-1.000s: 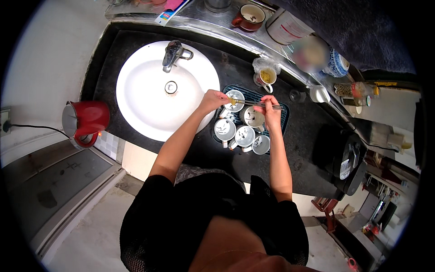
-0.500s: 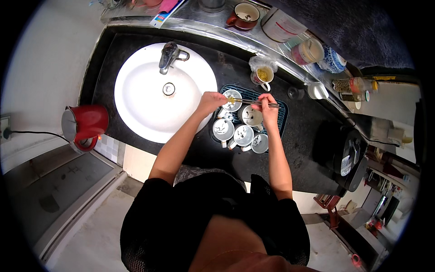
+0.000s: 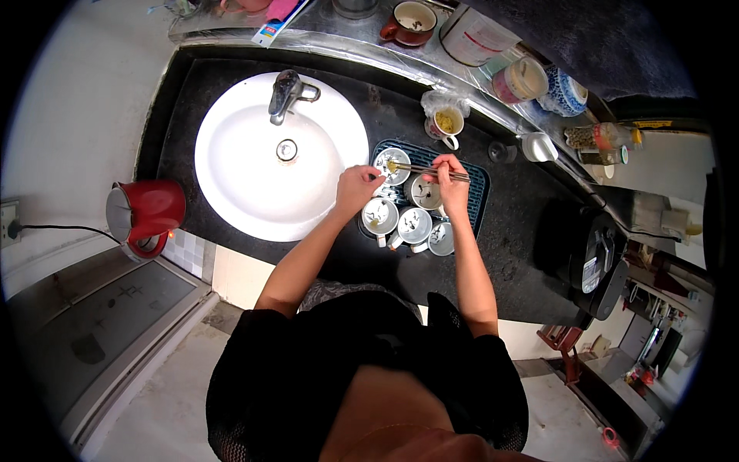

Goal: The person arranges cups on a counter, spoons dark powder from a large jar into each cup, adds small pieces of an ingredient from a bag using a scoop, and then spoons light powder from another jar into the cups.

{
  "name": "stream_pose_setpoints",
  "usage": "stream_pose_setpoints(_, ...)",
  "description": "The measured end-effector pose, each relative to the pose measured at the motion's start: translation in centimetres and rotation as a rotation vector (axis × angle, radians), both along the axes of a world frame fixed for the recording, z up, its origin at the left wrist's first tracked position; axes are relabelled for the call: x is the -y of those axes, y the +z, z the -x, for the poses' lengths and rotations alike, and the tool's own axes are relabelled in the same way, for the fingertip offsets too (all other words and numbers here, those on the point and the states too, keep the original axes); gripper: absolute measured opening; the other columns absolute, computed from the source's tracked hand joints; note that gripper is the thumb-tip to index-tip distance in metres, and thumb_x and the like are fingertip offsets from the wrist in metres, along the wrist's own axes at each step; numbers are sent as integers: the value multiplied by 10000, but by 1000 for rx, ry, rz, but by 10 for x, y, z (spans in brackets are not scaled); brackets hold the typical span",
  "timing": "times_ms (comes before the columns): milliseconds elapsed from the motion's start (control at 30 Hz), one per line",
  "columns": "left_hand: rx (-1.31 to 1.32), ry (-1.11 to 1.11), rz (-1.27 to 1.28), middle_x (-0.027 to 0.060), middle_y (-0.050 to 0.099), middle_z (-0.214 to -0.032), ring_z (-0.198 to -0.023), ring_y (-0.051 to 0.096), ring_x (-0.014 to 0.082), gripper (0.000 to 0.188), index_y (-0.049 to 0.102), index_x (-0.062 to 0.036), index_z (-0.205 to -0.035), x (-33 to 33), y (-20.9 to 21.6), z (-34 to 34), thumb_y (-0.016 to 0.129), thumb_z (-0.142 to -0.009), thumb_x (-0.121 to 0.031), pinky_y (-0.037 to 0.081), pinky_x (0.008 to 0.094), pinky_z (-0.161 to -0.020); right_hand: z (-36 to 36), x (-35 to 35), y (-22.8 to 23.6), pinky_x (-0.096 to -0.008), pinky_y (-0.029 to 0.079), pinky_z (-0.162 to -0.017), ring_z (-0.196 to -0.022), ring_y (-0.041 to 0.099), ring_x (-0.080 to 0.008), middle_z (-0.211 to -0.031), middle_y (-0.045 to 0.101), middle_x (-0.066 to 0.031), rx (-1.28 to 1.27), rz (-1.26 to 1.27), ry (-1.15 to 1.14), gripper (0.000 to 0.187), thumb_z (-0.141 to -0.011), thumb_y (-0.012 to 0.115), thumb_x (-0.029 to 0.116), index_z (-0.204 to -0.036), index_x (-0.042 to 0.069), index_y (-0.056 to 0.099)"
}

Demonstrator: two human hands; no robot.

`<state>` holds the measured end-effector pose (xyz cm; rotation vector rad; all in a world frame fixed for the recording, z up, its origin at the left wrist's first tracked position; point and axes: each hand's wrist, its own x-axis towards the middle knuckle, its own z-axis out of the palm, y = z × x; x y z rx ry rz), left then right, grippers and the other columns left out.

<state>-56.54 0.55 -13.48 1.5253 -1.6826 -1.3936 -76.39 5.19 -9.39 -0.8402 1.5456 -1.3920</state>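
My right hand (image 3: 449, 183) is closed around metal chopsticks (image 3: 423, 169), held nearly level and pointing left. Their tips meet a small yellow clump (image 3: 392, 165) in the far-left white cup (image 3: 402, 156). My left hand (image 3: 358, 189) is closed, fingers pinched together at that cup's near-left edge; what they grip is hidden. The other white cups with dark brush-like patterns, among them a middle one (image 3: 423, 194) and a front-left one (image 3: 379, 215), sit close together on a dark blue-green rack tray (image 3: 479, 192). Behind the tray, a cup of yellow pieces (image 3: 446, 122) stands with crumpled clear plastic.
A white oval sink (image 3: 223, 169) with a metal faucet (image 3: 285, 94) lies left of the tray. Beyond it stands a red kettle (image 3: 154, 209). A black appliance (image 3: 589, 262) occupies the counter's right end. Along the back ledge are jars, a brown cup (image 3: 410, 23) and a bottle (image 3: 604, 137).
My left hand has come slightly nearer to me, from the far-left cup's rim to its near-left edge. The chopsticks still reach into that cup, with the yellow clump at their tips.
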Motion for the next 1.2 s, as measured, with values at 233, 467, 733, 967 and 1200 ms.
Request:
stream_pose_setpoints(233,217,-13,-50,21,561,-555,-507,537,129,252,677,-97,-748,17,10,25,727,-658,-327,420,285,-499,-12,2,11,-204,462,-521,-607,620,-113,-685,554,-23,-158,-5,13,144,-897,435,90,-845,4,538)
stream_pose_setpoints(467,145,1,-115,92,654,-711,-650,629,219,194,686,-90,-775,20,1,25,688,-667,-251,491,312,-626,-15,-2,17,-215,458,-520,-609,628,-123,-681,569,-33,-233,-12,-4,140,-895,448,98,-849,3,540)
stream_pose_setpoints(733,91,6,-88,85,627,-645,-597,608,203,163,690,-93,-765,22,-13,22,678,-658,-216,481,317,-592,-7,-6,19,-215,453,-521,-627,636,-123,-658,559,-35,-248,-32,-61,153,-896,440,103,-859,4,551)
stream_pose_setpoints(967,25,-7,-22,64,613,-642,-552,560,143,187,688,-84,-845,22,-11,23,681,-686,-181,455,274,-547,7,-13,24,-215,513,-577,-630,616,-135,-731,556,-60,-19,10,-79,154,-903,395,55,-869,-12,530)
stream_pose_setpoints(1200,-400,15,-374,-50,579,-652,-528,417,24,239,678,-22,-881,26,-4,19,671,-768,-234,327,180,-479,11,-25,30,-232,532,-617,-679,613,-149,-811,538,-61,123,11,-114,173,-924,375,69,-857,-9,515)
